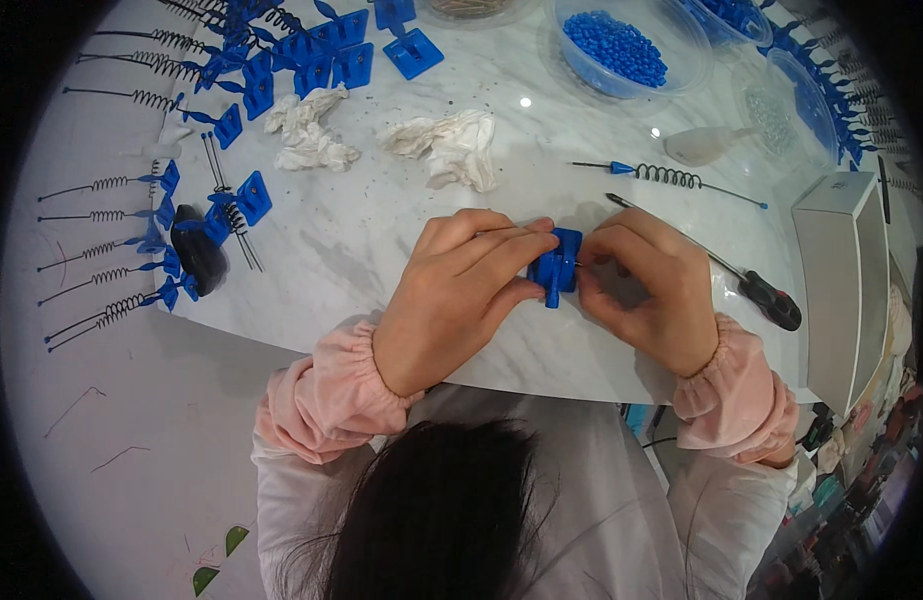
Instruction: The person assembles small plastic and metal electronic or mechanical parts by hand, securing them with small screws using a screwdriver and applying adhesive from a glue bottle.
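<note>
White marbled tabletop (372,225), pale floor (132,500) off to the left. Small blue plastic piece with a square base and stubby tube (555,270) sits between the hands, near the table's front edge. Left hand (464,268) pinches it from the left, fingers on top, thumb low. Right hand (654,280) curls at its right edge; can't tell whether those fingertips grip the piece or something thin. Main risk, my read: left pinch slackens under a sideways push, piece pivots, anything fine at the right edge slips loose. Second: long-shafted screwdriver with black-and-red handle (772,300) lies just beside the right hand; a wrist swing could roll it into the black coiled wire with blue cone (669,176) beyond.
</note>
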A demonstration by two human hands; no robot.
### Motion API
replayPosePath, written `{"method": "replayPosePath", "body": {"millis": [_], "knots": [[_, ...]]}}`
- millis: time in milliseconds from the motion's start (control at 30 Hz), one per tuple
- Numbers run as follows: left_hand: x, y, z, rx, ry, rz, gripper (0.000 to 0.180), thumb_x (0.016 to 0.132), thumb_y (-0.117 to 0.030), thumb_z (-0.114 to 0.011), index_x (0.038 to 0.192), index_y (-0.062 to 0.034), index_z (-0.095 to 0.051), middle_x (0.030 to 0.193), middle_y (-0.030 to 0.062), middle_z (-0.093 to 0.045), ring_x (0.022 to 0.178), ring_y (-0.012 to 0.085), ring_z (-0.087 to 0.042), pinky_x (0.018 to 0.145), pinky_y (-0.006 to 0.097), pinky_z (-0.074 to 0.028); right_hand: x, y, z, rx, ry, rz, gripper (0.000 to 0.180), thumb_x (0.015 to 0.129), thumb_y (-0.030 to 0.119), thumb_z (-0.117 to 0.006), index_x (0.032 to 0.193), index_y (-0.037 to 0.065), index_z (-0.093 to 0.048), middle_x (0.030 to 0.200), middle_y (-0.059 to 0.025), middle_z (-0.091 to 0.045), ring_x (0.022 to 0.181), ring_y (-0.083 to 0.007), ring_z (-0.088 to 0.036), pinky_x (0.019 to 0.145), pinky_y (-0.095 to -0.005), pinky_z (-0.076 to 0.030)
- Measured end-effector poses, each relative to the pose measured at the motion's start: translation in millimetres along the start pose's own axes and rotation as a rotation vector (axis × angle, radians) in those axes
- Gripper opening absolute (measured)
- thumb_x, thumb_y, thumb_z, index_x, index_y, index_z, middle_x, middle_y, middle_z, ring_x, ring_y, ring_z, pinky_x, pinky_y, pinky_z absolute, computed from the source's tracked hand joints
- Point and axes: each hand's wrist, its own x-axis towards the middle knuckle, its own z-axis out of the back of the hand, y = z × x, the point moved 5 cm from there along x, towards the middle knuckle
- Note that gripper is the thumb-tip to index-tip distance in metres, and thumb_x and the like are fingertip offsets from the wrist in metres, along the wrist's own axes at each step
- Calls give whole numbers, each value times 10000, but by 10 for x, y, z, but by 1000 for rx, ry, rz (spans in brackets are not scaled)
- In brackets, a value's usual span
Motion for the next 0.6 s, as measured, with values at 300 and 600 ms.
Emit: {"method": "replayPosePath", "body": {"millis": [300,600], "knots": [[3,0,-8,7,8,-7,467,692,-51,-818,1143,-72,-700,1197,29,-722,1025,225,-626,899,318,-467,-37,20,9,-45,-11,64,206,702,35,-759,877,69,-656,844,-83,-604,721,-280,-621,606,-368,-504],[20,-13,-4,22,10,-20,490,680,-42,-823,1154,-74,-703,1187,41,-726,1029,234,-635,902,325,-480,-40,-57,21,9,70,22,199,747,10,-735,927,69,-677,858,-71,-623,721,-282,-635,615,-355,-509]]}}
